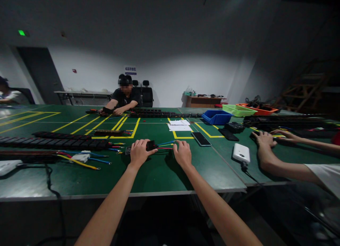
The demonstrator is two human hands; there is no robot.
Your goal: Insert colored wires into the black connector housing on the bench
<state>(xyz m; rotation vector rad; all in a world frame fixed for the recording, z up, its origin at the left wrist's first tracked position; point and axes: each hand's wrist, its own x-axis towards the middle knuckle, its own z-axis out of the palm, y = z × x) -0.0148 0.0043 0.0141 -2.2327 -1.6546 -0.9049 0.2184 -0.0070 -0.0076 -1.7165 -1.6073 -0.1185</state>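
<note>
My left hand [138, 153] is closed over a short black power strip [150, 145], which lies low over the green table. Out of its right end run a blue wire [166, 144] and a red wire [165, 148], with a green one close by. The fingers of my right hand [183, 154] are pinched at the far ends of these wires, and the fingertips partly hide them. A black piece with a pale-edged label [128, 150] shows just left of my left hand.
Long black socket strips [66, 142] with loose ring-ended wires [82, 162] lie at left. Right of my hands are a phone [201, 139], papers [179, 125], a white power bank [241, 153] and a blue bin [216, 117]. Another person's hands [264, 139] work at right; a co-worker [124, 97] sits opposite.
</note>
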